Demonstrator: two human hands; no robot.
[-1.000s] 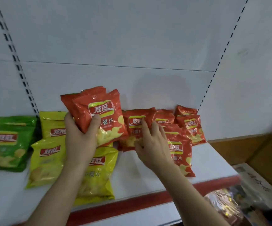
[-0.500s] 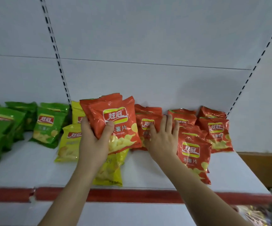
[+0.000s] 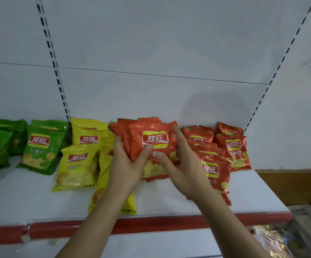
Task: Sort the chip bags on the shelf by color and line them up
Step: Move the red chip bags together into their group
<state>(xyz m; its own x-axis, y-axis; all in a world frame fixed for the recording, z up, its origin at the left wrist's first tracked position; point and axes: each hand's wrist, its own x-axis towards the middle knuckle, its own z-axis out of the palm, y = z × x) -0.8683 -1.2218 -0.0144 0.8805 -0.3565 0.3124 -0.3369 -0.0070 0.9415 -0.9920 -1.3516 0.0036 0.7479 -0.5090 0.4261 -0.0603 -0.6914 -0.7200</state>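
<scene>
Step in hand, as judged: placing a stack of red chip bags [image 3: 152, 146] into the red group. The stack stands at the shelf [image 3: 169, 200] centre, with yellow chip bags [image 3: 76, 166] at 9 o'clock and more red bags [image 3: 231, 148] at 3 o'clock. Left hand [image 3: 126, 164] grips the stack's left edge, thumb across the front. Right hand [image 3: 184, 164] has its fingers straight and apart, flat against the stack's right side. Next move calls for squaring the stack into line. Green chip bags [image 3: 39, 146] sit far left.
</scene>
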